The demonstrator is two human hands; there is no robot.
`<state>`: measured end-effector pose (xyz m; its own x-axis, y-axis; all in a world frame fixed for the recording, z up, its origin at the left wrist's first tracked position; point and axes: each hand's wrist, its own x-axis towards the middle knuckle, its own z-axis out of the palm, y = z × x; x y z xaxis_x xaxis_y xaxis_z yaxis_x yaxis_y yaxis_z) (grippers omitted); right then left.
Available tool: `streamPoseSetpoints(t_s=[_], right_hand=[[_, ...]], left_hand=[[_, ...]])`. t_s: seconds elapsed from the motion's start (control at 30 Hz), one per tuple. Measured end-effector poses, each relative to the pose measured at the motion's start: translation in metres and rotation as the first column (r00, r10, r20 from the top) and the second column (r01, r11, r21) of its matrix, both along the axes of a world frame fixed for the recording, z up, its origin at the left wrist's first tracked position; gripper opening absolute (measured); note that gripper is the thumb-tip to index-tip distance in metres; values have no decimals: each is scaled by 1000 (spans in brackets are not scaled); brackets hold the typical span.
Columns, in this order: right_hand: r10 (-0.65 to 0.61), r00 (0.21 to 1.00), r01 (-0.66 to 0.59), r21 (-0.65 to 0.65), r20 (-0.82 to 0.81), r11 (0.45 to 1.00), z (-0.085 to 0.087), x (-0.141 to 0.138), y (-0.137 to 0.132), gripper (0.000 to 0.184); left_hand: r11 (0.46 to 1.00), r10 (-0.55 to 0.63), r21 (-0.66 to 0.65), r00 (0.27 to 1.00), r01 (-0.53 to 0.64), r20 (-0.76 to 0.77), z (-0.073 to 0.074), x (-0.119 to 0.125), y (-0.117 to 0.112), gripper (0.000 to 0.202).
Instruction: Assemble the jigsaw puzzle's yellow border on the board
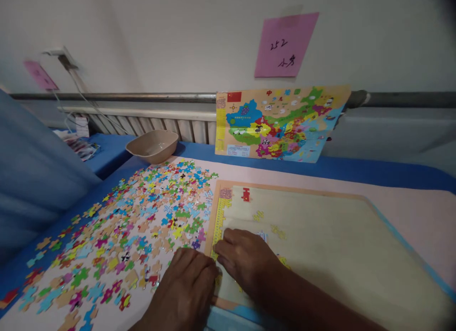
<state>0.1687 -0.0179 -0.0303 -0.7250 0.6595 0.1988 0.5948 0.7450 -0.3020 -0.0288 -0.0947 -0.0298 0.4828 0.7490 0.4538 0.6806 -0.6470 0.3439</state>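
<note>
L hand [181,288] rests at the near-left edge of a cream puzzle tray w/ tan border [320,236], fingers curled down, tips hidden, so can't tell if they're gripping anything. R hand [245,260] is just beside it, over the tray's left side, fingers slightly bent, tips down near a narrow yellow strip of puzzle pcs [218,222]; can't tell if they're holding a pc or just pressing. Tray lies flat on a pale pink sheet [420,217] w/ blue edges, a red pc [245,194] near its far edge and small yellow pcs on it. A big loose scatter of multicoloured jigsaw pcs [142,226] fills the sheet left of the tray, touching its border. Further back: shallow beige plastic bowl [152,145], and a colourful printed map of China [281,124] propped upright against a grey metal pipe [107,97]. Pink paper note w/ handwriting [287,45] is stuck on the white wall [178,36] above.
</note>
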Motion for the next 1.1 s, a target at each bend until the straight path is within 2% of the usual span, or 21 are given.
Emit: streamPoseSetpoints(t_s=[0.23,0.47,0.73,1.1], right_hand=[[7,998,-7,3,-58,1000,-6,2,-1,19],[-11,1000,10,-14,-19,1000,-5,1,-1,19],[-16,1000,16,15,-9,1000,-3,3,-3,17],[-3,1000,3,-15,-22,1000,-3,4,-1,14]], left_hand=[[1000,8,28,999,-8,-33,3,-2,8,18],[1000,-18,-10,1000,18,21,13,-5,5,14],[1000,-31,0,999,31,13,10,-2,8,18],[995,-30,-97,1000,31,8,16,1,12,20]])
